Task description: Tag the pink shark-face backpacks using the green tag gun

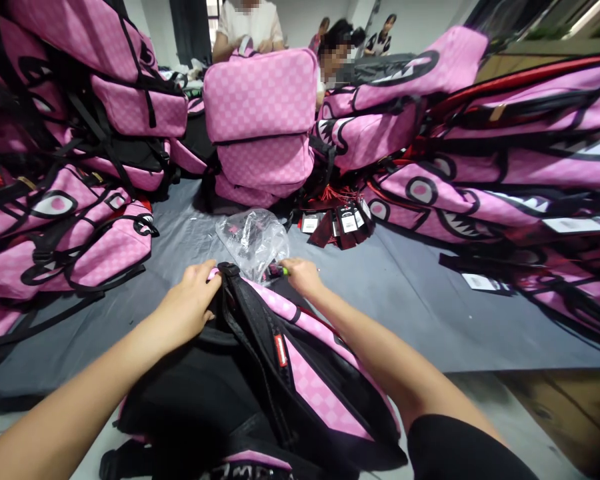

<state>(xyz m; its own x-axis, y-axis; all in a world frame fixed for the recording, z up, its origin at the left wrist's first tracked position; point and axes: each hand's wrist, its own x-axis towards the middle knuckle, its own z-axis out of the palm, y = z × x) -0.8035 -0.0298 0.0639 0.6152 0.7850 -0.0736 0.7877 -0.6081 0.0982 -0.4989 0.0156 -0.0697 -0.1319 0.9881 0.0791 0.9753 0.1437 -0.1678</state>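
A pink-and-black checkered backpack (pixel 330 393) lies tilted at the table's near edge, its black back panel and shoulder straps towards me. My left hand (pixel 197 297) is closed on its top edge, beside a black strap buckle. Beyond the backpack, my right hand (pixel 303 275) is closed around a small bright green object (pixel 285 271), mostly hidden by the fingers. Right beside that hand sits a clear plastic bag (pixel 255 240) with small dark and pink pieces in it. A bunch of dark hang tags (pixel 343 225) on red cords lies farther back.
Stacks of pink backpacks flank the grey-covered table (pixel 405 300), one pile (pixel 125 107) at left, another (pixel 480 153) at right. An upright pink backpack (pixel 260 100) stands at the back centre. Behind it are several people, one in a white top (pixel 275 20).
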